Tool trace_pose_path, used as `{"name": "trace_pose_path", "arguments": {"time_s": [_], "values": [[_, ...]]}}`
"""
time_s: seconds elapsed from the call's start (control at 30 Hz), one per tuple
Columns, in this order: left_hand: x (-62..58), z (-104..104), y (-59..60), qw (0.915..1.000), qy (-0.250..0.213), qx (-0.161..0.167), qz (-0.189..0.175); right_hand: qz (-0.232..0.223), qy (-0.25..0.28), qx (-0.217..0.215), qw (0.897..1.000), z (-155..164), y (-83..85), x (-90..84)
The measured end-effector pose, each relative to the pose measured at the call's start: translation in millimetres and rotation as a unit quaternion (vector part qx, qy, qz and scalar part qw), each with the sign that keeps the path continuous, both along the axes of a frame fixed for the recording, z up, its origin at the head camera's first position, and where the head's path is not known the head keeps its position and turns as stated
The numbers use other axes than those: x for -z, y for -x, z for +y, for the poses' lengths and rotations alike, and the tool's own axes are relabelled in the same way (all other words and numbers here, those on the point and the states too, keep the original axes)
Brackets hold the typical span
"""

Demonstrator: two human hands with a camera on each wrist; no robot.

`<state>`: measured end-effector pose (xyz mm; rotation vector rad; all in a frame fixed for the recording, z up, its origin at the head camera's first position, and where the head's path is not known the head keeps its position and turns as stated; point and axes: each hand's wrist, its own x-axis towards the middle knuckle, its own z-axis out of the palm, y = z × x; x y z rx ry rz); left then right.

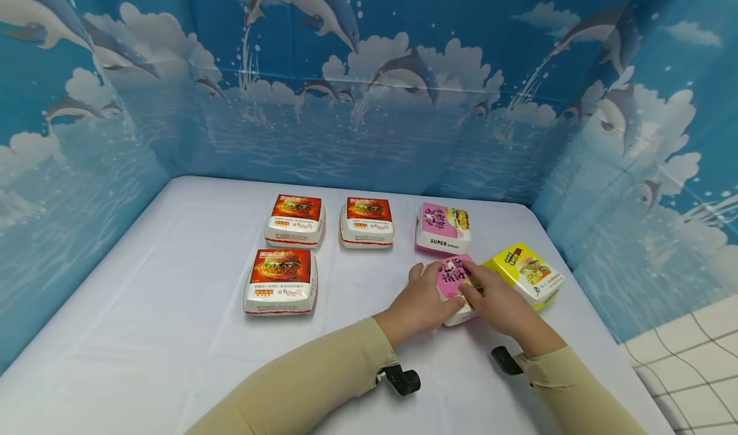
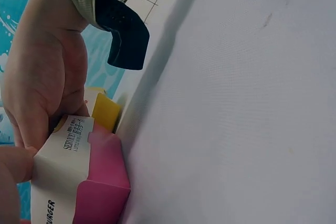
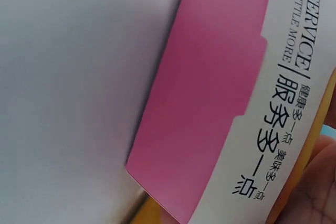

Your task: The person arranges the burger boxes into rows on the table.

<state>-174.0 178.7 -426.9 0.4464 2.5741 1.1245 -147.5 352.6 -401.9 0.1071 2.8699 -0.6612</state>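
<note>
Your left hand (image 1: pixel 418 303) and right hand (image 1: pixel 496 300) both grip pink burger box (image 1: pixel 452 275), down on bench (image 1: pixel 144 332). Yellow box (image 1: pixel 527 271) touching beyond right hand. Five others look placed; this one unsettled.

Pink and white are seen on the two burger boxes (image 1: pixel 442 229) at the right, with black lettering. Yellow is worn by the box (image 1: pixel 524 272) beside them. Red tops with white sides are found on three boxes (image 1: pixel 281 280). The table (image 1: pixel 144 294) is covered in white; blue dolphin-and-cloud print is used for the walls (image 1: pixel 369 102). Beige sleeves (image 1: pixel 323 377) are worn.
</note>
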Motion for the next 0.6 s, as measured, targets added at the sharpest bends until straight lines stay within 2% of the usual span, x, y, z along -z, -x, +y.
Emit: {"name": "trace_pose_path", "arguments": {"time_s": [0.23, 0.6], "values": [[0.4, 1.5, -2.0, 1.0000, 0.004, -0.003, 0.007, 0.007, 0.006, 0.001, 1.000, 1.6, -0.8, 1.5], [0.2, 1.0, -2.5, 0.9999, -0.012, -0.004, -0.002, 0.006, 0.011, 0.010, 1.000, 1.7, -0.7, 3.0]]}}
